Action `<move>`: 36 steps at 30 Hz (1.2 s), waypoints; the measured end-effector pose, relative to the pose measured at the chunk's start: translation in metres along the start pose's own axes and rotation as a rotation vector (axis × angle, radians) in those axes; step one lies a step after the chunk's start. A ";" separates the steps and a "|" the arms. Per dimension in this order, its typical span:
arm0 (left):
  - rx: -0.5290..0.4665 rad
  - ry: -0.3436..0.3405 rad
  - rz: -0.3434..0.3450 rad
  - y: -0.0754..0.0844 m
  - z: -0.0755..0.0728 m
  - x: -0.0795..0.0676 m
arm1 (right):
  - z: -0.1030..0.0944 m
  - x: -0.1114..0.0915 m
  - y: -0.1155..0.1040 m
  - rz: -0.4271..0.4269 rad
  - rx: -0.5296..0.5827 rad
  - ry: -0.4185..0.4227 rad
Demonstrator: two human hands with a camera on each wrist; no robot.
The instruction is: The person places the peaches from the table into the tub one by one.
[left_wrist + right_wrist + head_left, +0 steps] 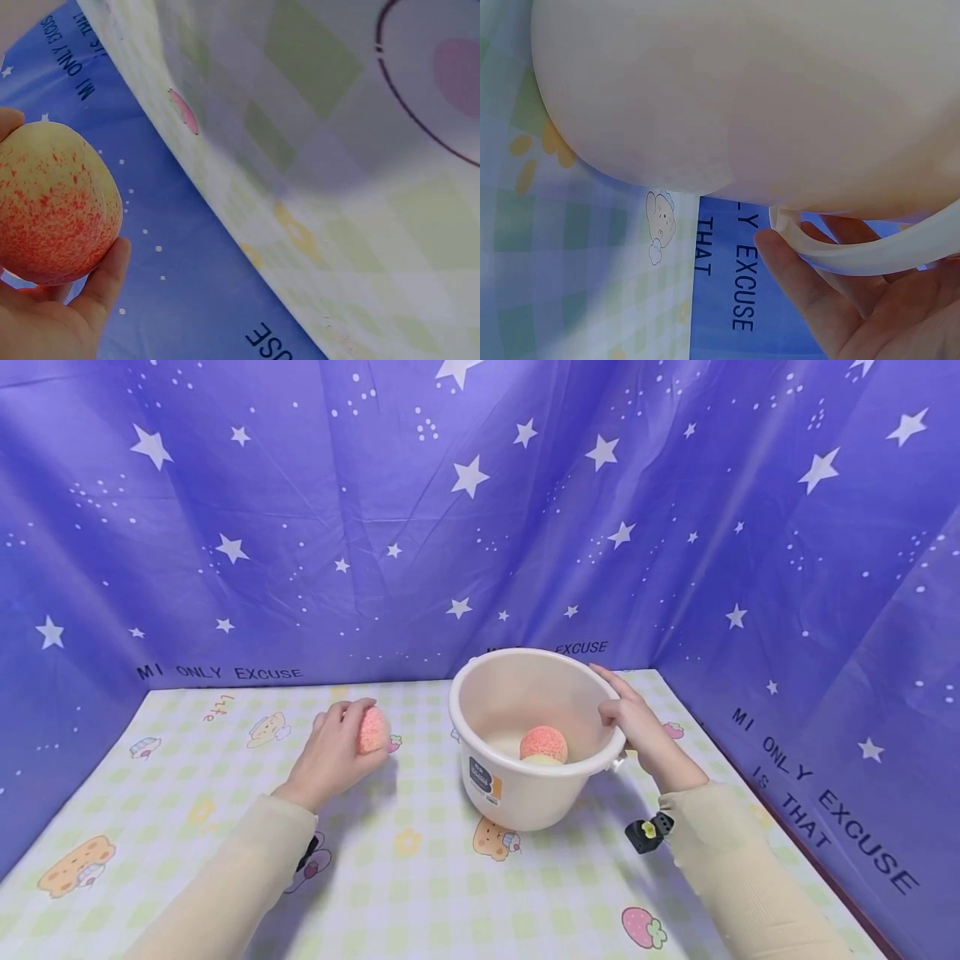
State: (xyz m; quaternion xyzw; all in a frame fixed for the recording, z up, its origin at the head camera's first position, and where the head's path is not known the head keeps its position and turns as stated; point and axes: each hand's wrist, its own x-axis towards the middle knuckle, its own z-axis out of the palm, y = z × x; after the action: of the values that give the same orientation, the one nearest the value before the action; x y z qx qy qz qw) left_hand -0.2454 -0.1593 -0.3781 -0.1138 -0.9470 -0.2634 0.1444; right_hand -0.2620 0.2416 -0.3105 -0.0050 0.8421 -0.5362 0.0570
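In the head view my left hand [337, 747] holds a peach [372, 732] over the left half of the table. Its skin goes from pale yellow to speckled red, clear in the left wrist view, where fingers and thumb grip the peach [60, 206] round its sides. My right hand [637, 718] grips the right rim of a white bucket [517, 797]. The right wrist view shows those fingers at the bucket's white handle [885, 259]. Inside the bucket lies another reddish peach [543, 743], with something pale yellow partly hidden by the front rim.
A checked cloth with cartoon prints covers the table [408, 893]. Blue star-patterned curtains [405, 527] hang at the back and both sides. A small black device with a yellow flower [648, 831] sits at my right wrist.
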 end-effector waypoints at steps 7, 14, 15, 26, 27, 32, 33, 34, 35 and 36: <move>-0.012 -0.007 0.013 0.006 -0.004 0.002 | -0.001 0.000 0.001 -0.001 0.002 0.004; -0.008 0.006 0.026 0.013 -0.004 0.003 | -0.001 0.000 0.001 0.001 0.001 0.000; -0.009 0.007 0.028 0.014 -0.004 0.003 | -0.001 0.000 0.001 0.000 0.002 -0.001; -0.021 0.041 0.062 0.026 -0.005 0.004 | -0.001 -0.001 0.001 0.002 0.008 0.002; -0.024 0.045 0.068 0.027 -0.006 0.004 | -0.001 -0.001 0.001 0.003 0.009 0.003; -0.035 0.056 0.091 0.029 -0.006 0.003 | -0.001 0.000 0.001 0.000 0.011 -0.001; -0.037 0.057 0.093 0.029 -0.006 0.003 | -0.001 0.000 0.001 0.002 0.011 0.000; -0.040 0.059 0.093 0.029 -0.006 0.003 | -0.001 0.000 0.001 0.002 0.011 -0.001; -0.044 0.061 0.094 0.030 -0.006 0.002 | -0.001 0.000 0.001 0.003 0.012 0.000; -0.050 0.063 0.095 0.030 -0.006 0.002 | -0.001 0.000 0.001 0.003 0.013 0.001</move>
State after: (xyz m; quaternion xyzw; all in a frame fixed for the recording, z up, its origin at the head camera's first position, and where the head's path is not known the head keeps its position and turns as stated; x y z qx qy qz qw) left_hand -0.2371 -0.1370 -0.3582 -0.1538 -0.9286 -0.2835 0.1835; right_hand -0.2617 0.2428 -0.3110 -0.0032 0.8388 -0.5414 0.0576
